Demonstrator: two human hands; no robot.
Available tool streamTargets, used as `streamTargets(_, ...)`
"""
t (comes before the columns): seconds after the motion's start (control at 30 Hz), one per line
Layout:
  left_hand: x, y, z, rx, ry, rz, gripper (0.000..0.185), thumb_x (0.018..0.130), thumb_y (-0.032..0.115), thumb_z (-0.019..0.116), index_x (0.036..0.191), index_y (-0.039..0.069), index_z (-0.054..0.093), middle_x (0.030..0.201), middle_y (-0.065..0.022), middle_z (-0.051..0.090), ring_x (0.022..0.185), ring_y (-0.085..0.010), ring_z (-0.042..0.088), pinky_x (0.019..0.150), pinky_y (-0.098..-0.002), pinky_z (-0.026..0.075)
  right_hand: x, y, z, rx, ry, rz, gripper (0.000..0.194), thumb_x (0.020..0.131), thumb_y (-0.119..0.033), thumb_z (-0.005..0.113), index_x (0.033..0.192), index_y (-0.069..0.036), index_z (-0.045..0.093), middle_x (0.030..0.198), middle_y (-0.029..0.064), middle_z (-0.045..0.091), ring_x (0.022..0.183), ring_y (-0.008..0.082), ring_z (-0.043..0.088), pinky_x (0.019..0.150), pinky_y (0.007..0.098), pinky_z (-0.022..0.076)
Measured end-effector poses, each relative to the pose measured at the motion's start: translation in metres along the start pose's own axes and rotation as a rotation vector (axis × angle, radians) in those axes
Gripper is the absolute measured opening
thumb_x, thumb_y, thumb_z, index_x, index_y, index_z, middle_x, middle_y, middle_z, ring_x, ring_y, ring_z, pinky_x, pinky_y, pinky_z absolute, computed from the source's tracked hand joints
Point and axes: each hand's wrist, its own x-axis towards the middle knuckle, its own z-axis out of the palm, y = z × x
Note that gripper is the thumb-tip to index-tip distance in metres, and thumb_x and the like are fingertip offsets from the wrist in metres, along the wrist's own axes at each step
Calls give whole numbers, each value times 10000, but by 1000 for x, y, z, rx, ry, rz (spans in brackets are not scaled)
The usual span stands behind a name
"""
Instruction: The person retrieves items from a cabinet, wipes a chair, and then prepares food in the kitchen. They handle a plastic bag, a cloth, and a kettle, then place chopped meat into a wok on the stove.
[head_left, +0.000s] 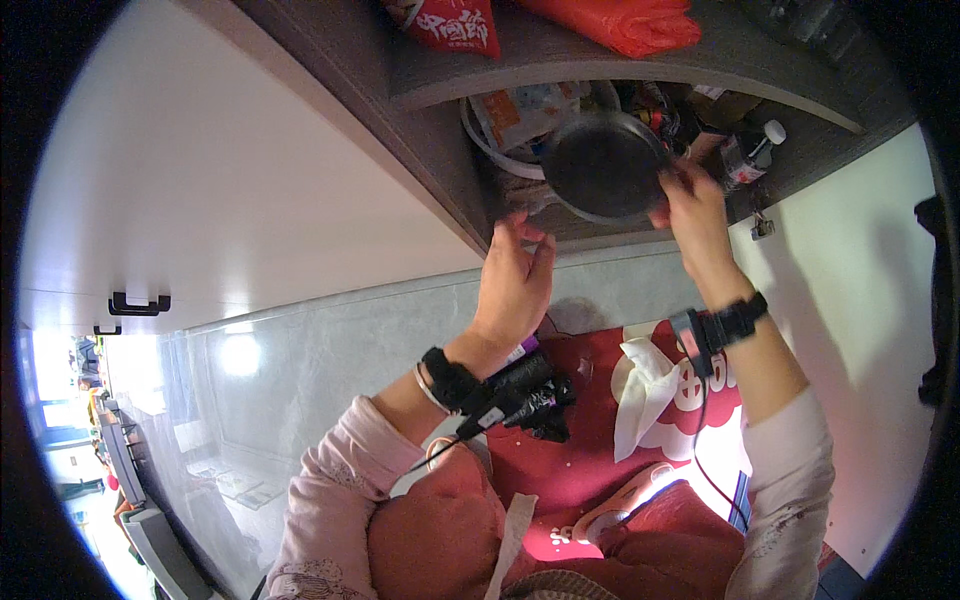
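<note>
My right hand (699, 217) grips the right rim of a round, dark, shallow dish or lid (604, 169). The dish is blurred and tilted at the front of an open cabinet's lower shelf (585, 234). Just left of it is my left hand (517, 281), its fingers curled near the shelf's front edge. Clear plastic (529, 196) shows by those fingertips, but whether they hold it I cannot tell. Partly hidden behind the dish stands a white-rimmed basin (510, 163) with a printed packet (525, 112) in it.
A clear bottle with a white cap (750, 154) stands at the shelf's right, near a metal hinge (762, 225) of the open door (847, 315). Red bags (622, 26) lie on the upper shelf. Below me are a red mat (540, 457), crumpled white tissue (646, 390) and a black plastic bundle (544, 397).
</note>
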Motion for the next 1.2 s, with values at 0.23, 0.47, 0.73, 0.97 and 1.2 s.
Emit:
streamTargets(0.23,-22,-11,-14,27,-138,-49,419,931,89,551,1261,-40,328,1082,-150,560,722,-202,642,627,-305,509,72,3,64,-878,190,-474,281,886,-205,569,1100,-31,624,950,168,661,775,319,650,662,391,553)
streamTargets(0.47,-19,-36,-20,83,-176,-72,401,901,41,577,1233,-20,359,1076,-159,570,720,-194,643,626,-309,509,49,13,90,-1145,-54,-847,230,866,-227,572,1030,-99,670,1164,151,609,1167,362,492,889,474,483)
streamTargets(0.73,-22,-75,-28,138,-202,-142,401,838,105,625,1174,8,429,1067,-181,601,744,-311,628,696,-399,490,53,14,84,-1240,-296,-490,270,856,-191,586,1077,-47,645,1207,155,587,1161,363,500,915,472,473)
streamTargets(0.97,-23,-80,-37,243,-338,-190,357,857,174,612,1141,-12,502,1086,-189,606,845,-324,626,759,-399,498,9,30,49,-777,-54,-866,521,793,-91,636,1281,-16,470,1253,213,510,1167,397,488,967,459,445)
streamTargets(1.2,-32,-96,-61,623,-533,-277,428,859,290,622,1152,-16,563,1165,-212,568,1112,-372,542,939,-425,451,-83,118,11,-621,-349,11,462,776,-60,659,1192,24,477,1099,224,573,944,337,618,809,425,509)
